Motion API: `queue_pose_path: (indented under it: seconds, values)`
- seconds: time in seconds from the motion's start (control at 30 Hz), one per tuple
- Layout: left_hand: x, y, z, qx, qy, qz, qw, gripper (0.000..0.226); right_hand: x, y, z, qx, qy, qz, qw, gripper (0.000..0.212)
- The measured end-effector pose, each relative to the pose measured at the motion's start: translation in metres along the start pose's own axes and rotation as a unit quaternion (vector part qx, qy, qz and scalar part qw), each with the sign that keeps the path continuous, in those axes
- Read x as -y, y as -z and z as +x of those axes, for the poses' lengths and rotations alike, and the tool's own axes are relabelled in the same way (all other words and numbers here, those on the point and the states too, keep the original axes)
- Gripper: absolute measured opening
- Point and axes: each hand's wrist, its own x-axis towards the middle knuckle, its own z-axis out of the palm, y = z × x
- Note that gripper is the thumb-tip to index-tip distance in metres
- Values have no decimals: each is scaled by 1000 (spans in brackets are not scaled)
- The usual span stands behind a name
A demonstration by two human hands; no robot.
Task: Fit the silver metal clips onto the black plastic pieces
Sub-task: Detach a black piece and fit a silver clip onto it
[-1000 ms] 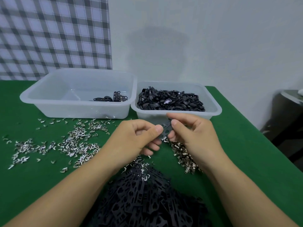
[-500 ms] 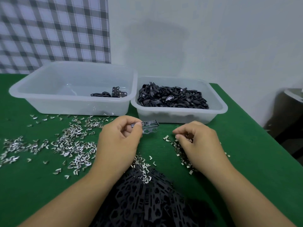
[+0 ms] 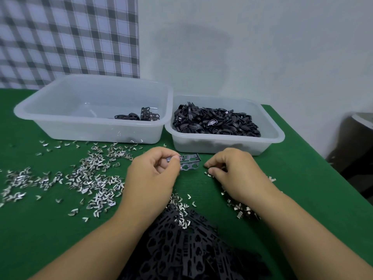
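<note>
My left hand [image 3: 153, 174] pinches a flat black plastic piece [image 3: 190, 162] by its left end and holds it just above the green table, in front of the bins. My right hand [image 3: 236, 172] rests on the table to the right of it, fingertips pinched down among silver metal clips [image 3: 238, 205]; whether a clip is between the fingers is hidden. More silver clips [image 3: 94, 178] lie scattered to the left. A heap of black plastic pieces [image 3: 187, 247] sits between my forearms.
Two translucent bins stand at the back: the left bin [image 3: 40, 110] holds a few black pieces, the right bin [image 3: 278, 134] is heaped with black parts. The green table [image 3: 302, 199] ends at its right edge beside a dark object [image 3: 355, 142].
My hands have come apart. The left hand kept the black piece and drew left; the right hand dropped to the clips on the table.
</note>
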Motion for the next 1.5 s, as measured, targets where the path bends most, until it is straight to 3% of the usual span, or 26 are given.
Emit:
queue_pose_path:
  seconds: [0.47,0.6,0.67,0.77,0.87,0.97,1.07,1.13,1.3,1.4,1.5]
  values:
    - [2,-1,1,-7,0,11,1000,13,8,0,-1,18,80,-45,996,13]
    - [2,0,-1,3,-11,34,999,12,5,4,-13,-62,11,144,988,14]
    - [2,0,-2,19,-29,61,998,15,5,3,-20,-81,-30,286,954,11]
    - [-4,0,-6,49,-74,120,989,15,8,1,-25,-45,-55,459,885,10]
    - [-8,1,-9,79,-125,161,976,12,10,-3,-28,-13,-47,531,846,13]
    - [-9,0,-9,113,-154,159,969,7,10,-4,-29,5,-31,555,832,15]
    - [-8,-1,-9,134,-159,155,966,12,11,-5,-30,11,-20,545,838,16]
    - [-8,-1,-9,131,-153,145,969,12,12,-5,-32,-12,-1,502,865,16]
    - [-8,-1,-10,124,-106,115,980,16,11,-6,-35,-135,123,252,950,17]
    - [-10,-1,-10,128,-84,98,983,16,6,-5,-35,-176,180,158,955,12]
    - [-11,-1,-9,123,-59,68,988,13,3,-4,-34,-209,172,148,951,12]
